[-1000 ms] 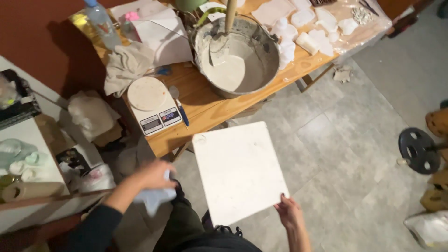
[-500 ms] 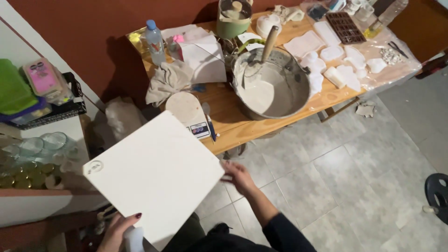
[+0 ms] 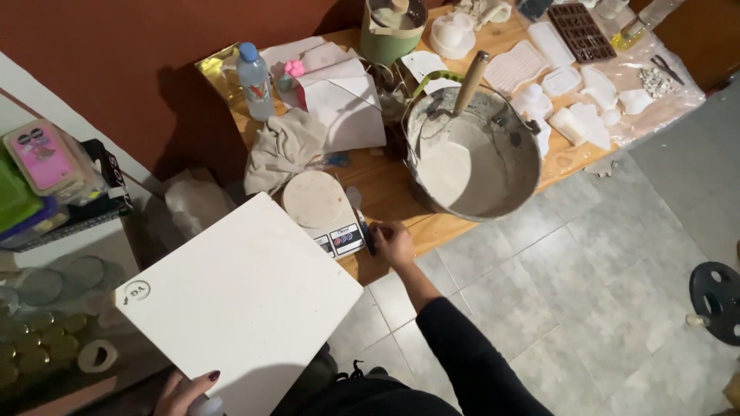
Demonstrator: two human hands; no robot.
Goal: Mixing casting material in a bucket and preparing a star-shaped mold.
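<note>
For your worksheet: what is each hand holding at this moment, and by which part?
The left hand grips the white square board at its bottom edge. The right hand rests at the table edge by a dark pen-like tool; a grip cannot be told.

R hand (image 3: 395, 243) left board (image 3: 240, 302), now at table (image 3: 385, 189).

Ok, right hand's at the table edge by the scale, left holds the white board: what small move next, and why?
Probably close the right hand on the dark pen-like tool its fingers already touch beside the kitchen scale. The left hand grips only the white board's lower edge, so it is not free to help.
</note>
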